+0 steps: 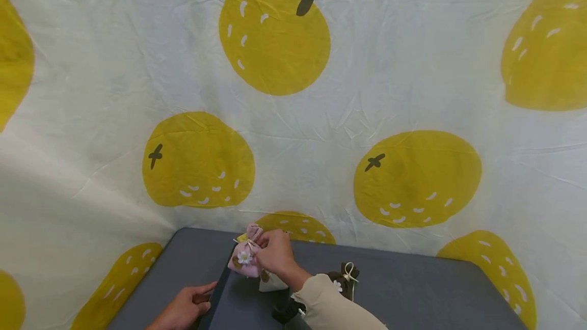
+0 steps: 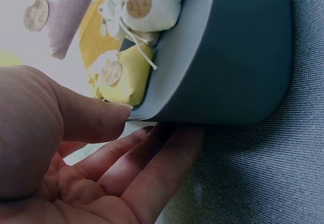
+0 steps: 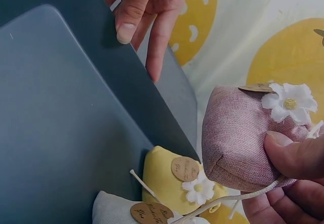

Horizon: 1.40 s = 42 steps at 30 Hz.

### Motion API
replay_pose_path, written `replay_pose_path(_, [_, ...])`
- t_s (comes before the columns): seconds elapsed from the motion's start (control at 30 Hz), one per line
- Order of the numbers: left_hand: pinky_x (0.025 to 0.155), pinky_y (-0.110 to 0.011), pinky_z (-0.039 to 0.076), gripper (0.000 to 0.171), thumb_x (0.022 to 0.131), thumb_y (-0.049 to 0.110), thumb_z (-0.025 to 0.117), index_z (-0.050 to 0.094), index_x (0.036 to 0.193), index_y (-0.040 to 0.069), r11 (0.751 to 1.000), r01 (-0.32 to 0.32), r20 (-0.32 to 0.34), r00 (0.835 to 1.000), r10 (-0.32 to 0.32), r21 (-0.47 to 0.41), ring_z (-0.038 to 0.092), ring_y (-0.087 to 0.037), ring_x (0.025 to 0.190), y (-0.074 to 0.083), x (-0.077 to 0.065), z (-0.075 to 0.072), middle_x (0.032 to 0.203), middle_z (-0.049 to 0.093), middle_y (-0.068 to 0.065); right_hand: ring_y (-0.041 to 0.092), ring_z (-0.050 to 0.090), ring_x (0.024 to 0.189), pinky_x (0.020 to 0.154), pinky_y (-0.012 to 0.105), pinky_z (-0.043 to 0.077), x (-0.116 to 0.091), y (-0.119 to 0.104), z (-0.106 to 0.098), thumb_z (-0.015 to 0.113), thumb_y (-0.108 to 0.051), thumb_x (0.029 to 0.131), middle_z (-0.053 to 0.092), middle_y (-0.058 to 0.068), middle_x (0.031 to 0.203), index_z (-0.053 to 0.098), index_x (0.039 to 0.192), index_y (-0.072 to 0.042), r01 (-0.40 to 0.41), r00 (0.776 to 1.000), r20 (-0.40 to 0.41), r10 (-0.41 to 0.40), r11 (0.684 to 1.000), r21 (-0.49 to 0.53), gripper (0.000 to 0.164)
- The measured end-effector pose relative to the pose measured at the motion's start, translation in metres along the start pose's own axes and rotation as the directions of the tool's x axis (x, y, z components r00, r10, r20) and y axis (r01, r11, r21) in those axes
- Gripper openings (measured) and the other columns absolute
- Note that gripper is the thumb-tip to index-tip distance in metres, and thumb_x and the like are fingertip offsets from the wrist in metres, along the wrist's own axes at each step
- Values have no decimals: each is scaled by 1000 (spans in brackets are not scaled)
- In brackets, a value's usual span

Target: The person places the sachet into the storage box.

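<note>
My right hand (image 1: pixel 277 253) holds a small pink cloth sachet (image 3: pixel 235 138) above the dark grey tray (image 3: pixel 119 74), thumb on its side near the white fabric flower. Its cord hangs down, and a round paper tag shows. At the tray's left wall my left hand (image 2: pixel 101 148) grips the rim, the thumb on the top edge and the fingers against the outer side. Inside the tray lie a yellow sachet (image 2: pixel 126 74) and a white sachet (image 2: pixel 157 6) side by side, each with a round tag. The right hand partly covers the white one in the head view.
A dark brown sachet (image 1: pixel 350 271) with a pale cord stands right of my right forearm, partly behind the sleeve. The grey table (image 1: pixel 412 289) reaches a hanging cloth (image 1: pixel 307 177) printed with yellow fruit. A black object (image 1: pixel 285 310) sits beside the right sleeve.
</note>
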<state>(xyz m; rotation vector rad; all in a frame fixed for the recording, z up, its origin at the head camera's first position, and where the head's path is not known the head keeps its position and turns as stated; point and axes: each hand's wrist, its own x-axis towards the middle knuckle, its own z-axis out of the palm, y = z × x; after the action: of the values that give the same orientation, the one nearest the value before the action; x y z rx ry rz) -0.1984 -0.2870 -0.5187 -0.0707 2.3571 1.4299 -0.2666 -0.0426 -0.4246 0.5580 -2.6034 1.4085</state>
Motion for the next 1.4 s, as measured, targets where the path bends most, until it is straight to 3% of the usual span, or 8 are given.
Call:
replay_pose_path(0.2, [91, -50, 57, 61, 91, 19, 68, 47, 146, 1, 999, -30, 67, 997, 29, 14, 58, -46, 122, -34, 22, -9, 145, 47, -31, 3, 52, 56, 42, 20, 42, 1, 2, 3, 77, 2, 63, 65, -6, 56, 76, 68, -13, -23, 1000, -2, 23, 999, -23, 15])
replay_pose_path(0.33, [89, -51, 57, 60, 89, 17, 71, 50, 144, 2, 1000, -21, 31, 999, 21, -8, 60, -46, 120, -42, 29, -7, 143, 50, -31, 4, 52, 56, 41, 21, 42, 2, 4, 6, 78, -1, 65, 62, -7, 55, 75, 67, -13, -45, 999, 2, 45, 998, -42, 13])
replay_pose_path(0.6, [88, -49, 58, 61, 89, 21, 70, 50, 143, 1, 999, -25, 57, 998, 23, 23, 61, -44, 118, -24, 15, -6, 142, 51, -31, 5, 52, 55, 42, 21, 42, 4, 11, 10, 79, -2, 66, 62, -7, 52, 75, 65, -12, -56, 998, 2, 56, 998, -41, 11])
replay_pose_path(0.7, [88, -48, 58, 59, 89, 17, 70, 52, 142, 0, 1000, -6, 24, 1000, 6, 12, 63, -42, 117, -15, 9, -2, 141, 52, -30, 5, 52, 55, 42, 20, 41, 4, 13, 11, 79, -2, 66, 62, -7, 52, 75, 64, -12, -57, 998, -3, 57, 997, -53, 11])
replay_pose_path(0.87, [91, -51, 57, 57, 91, 12, 66, 48, 143, -5, 1000, -27, 32, 999, 27, 5, 60, -46, 118, -4, -1, 0, 142, 49, -34, 4, 52, 57, 43, 20, 42, 3, 13, 14, 84, -6, 64, 63, -9, 54, 75, 64, -15, -54, 998, -15, 53, 996, -68, 13])
replay_pose_path(0.93, [92, -51, 56, 57, 93, 12, 64, 46, 144, -6, 1000, -25, 55, 998, 24, 11, 58, -47, 121, -2, -1, 0, 143, 46, -35, 4, 51, 57, 45, 19, 41, 3, 14, 15, 85, -7, 64, 63, -10, 54, 74, 62, -16, -56, 998, -18, 55, 995, -79, 14])
replay_pose_path(1.27, [91, -51, 57, 55, 92, 8, 65, 48, 142, -6, 1000, 10, 3, 1000, -10, 1, 60, -47, 119, 2, -2, 6, 141, 49, -36, 4, 46, 53, 46, 19, 37, 3, 21, 22, 80, -6, 63, 60, -9, 52, 74, 61, -14, -45, 999, -16, 43, 993, -107, 10])
replay_pose_path(1.4, [90, -50, 57, 57, 90, 11, 67, 49, 142, -3, 999, 36, 6, 999, -36, -5, 60, -45, 119, -6, 6, 4, 141, 49, -34, 5, 47, 53, 46, 19, 38, 2, 21, 23, 82, -5, 64, 60, -9, 52, 73, 60, -14, -49, 999, -8, 49, 995, -90, 13])
